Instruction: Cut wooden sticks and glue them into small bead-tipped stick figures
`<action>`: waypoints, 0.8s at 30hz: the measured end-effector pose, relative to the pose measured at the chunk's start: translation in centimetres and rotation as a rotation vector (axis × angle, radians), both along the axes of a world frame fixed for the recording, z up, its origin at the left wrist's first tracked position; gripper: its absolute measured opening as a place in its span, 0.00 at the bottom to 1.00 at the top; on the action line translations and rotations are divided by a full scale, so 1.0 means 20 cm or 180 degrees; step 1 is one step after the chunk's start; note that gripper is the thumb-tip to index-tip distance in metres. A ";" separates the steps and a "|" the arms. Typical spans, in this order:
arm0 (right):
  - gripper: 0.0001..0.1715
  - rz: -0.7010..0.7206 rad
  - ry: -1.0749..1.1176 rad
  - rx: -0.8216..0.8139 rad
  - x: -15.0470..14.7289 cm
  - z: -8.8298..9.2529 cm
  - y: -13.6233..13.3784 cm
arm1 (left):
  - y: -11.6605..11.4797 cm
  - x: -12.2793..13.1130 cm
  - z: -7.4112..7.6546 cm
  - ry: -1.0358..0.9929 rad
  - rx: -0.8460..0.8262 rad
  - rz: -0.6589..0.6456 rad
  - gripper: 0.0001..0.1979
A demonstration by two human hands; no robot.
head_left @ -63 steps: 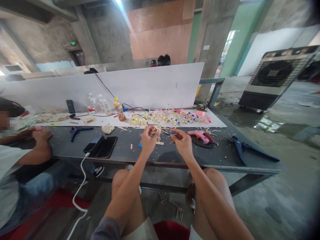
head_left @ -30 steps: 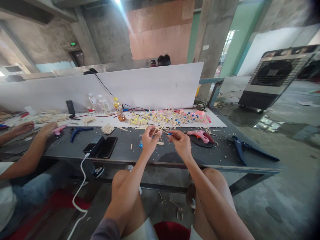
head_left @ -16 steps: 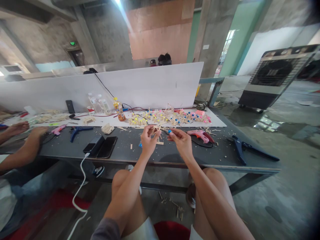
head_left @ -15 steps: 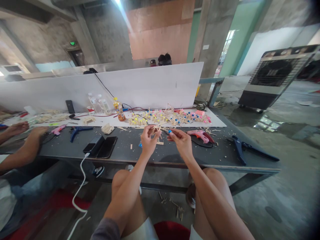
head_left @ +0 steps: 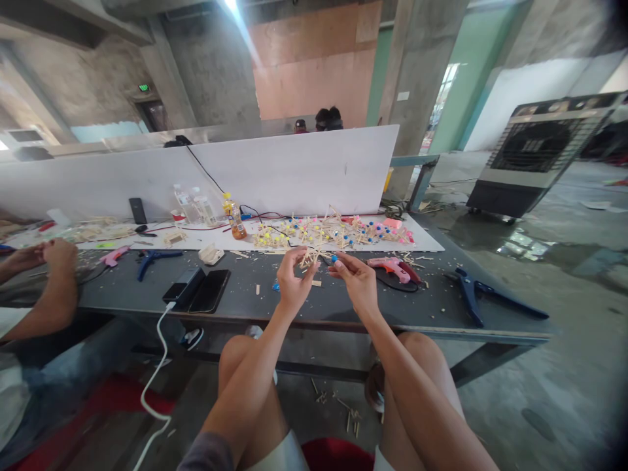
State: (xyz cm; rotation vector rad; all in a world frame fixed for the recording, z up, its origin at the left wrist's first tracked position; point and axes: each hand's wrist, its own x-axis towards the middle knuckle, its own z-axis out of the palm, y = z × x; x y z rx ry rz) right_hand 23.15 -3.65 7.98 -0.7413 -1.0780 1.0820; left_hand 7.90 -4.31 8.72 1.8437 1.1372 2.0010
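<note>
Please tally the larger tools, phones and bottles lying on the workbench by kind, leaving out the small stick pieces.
Pink glue guns: 2
Blue-handled cutters: 2
Phones: 3
Bottles: 3
Total: 10

A dark counter (head_left: 343, 307) is carrying two phones (head_left: 199, 291) at left, a pink glue gun (head_left: 392, 265) and blue pliers (head_left: 473, 291) at right, a white board (head_left: 426, 241) lying along its far edge.
</note>
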 end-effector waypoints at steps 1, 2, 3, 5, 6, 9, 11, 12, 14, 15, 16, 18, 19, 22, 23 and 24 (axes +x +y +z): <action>0.25 0.0010 -0.0004 -0.0015 0.00 0.00 0.00 | 0.00 0.00 0.00 0.0054 0.0056 -0.0022 0.17; 0.25 0.0018 -0.0006 -0.0031 0.00 0.00 0.01 | 0.00 0.00 0.00 0.0101 0.0105 -0.0042 0.16; 0.25 0.0028 -0.0006 -0.0051 0.00 0.00 0.01 | -0.01 0.00 0.00 0.0138 0.0140 -0.0051 0.16; 0.26 0.0054 -0.0006 -0.0073 0.00 0.00 0.01 | 0.00 0.00 0.00 0.0169 0.0160 -0.0029 0.16; 0.27 0.0061 -0.0023 -0.0057 0.00 0.00 0.01 | 0.00 0.00 0.00 0.0165 0.0140 -0.0017 0.16; 0.32 -0.0109 -0.0290 0.0180 0.02 0.00 0.01 | -0.01 0.00 0.00 0.0105 -0.0007 -0.0054 0.17; 0.31 -0.0376 -0.0687 0.0439 0.04 0.00 0.00 | -0.01 0.00 0.00 0.0041 -0.0114 -0.0072 0.17; 0.29 -0.0504 -0.0898 0.0562 0.04 0.00 0.00 | -0.01 0.00 0.00 0.0001 -0.0156 -0.0053 0.17; 0.26 -0.0681 -0.1231 0.0769 0.05 0.00 -0.01 | -0.01 0.00 0.01 -0.0053 -0.0217 0.0024 0.18; 0.25 -0.0745 -0.1340 0.0860 0.05 -0.01 0.00 | -0.01 0.00 0.01 -0.0063 -0.0241 0.0063 0.18; 0.24 -0.0801 -0.1433 0.0946 0.05 -0.01 0.00 | -0.01 0.00 0.01 -0.0064 -0.0264 0.0087 0.19; 0.20 -0.0880 -0.1605 0.1081 0.05 -0.02 0.00 | -0.01 0.00 0.00 -0.0047 -0.0299 0.0082 0.19; 0.19 -0.0892 -0.1677 0.1119 0.05 -0.02 0.01 | -0.01 -0.01 0.00 -0.0043 -0.0312 0.0061 0.19; 0.17 -0.0824 -0.1793 0.1167 0.05 -0.02 0.01 | 0.00 -0.01 0.00 -0.0074 -0.0346 0.0005 0.20; 0.18 -0.0816 -0.1805 0.1188 0.06 -0.02 0.01 | 0.00 -0.01 0.00 -0.0104 -0.0360 -0.0007 0.20; 0.19 -0.0828 -0.1811 0.1214 0.06 -0.02 0.01 | 0.00 -0.01 -0.01 -0.0148 -0.0371 -0.0020 0.20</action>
